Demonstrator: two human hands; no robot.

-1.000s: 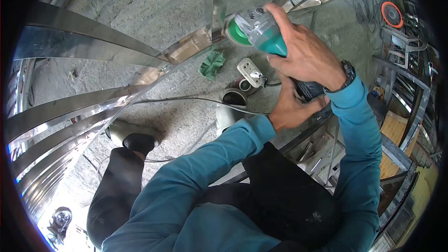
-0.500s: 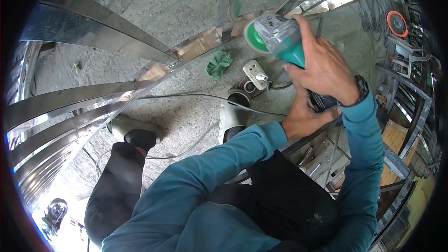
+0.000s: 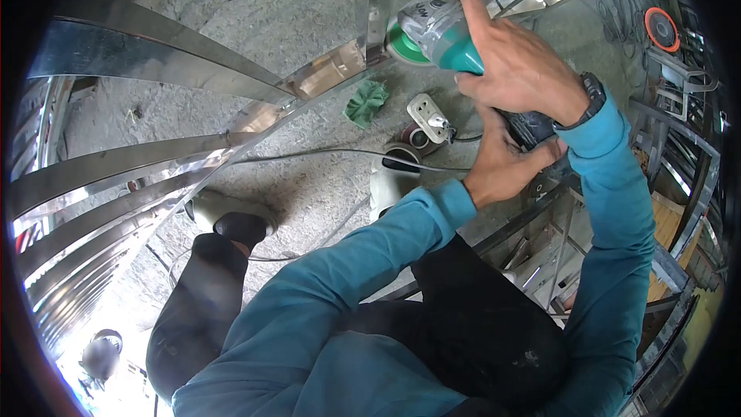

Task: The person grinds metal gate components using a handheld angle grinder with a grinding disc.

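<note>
At the steel frame (image 3: 324, 77), the right hand (image 3: 521, 73) is clamped around the grinder (image 3: 444, 31) body and the left hand (image 3: 502, 170) is closed on its rear grip. The disc (image 3: 403, 45) touches the frame. A rag (image 3: 365, 103) and a socket (image 3: 430, 117) lie on the floor (image 3: 293, 0).

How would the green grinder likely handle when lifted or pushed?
Probably heavy for its size: the right hand and left hand both grip the grinder. Likely stiff, since its body looks like hard casing. Its round disc might let it rock if laid down.
</note>
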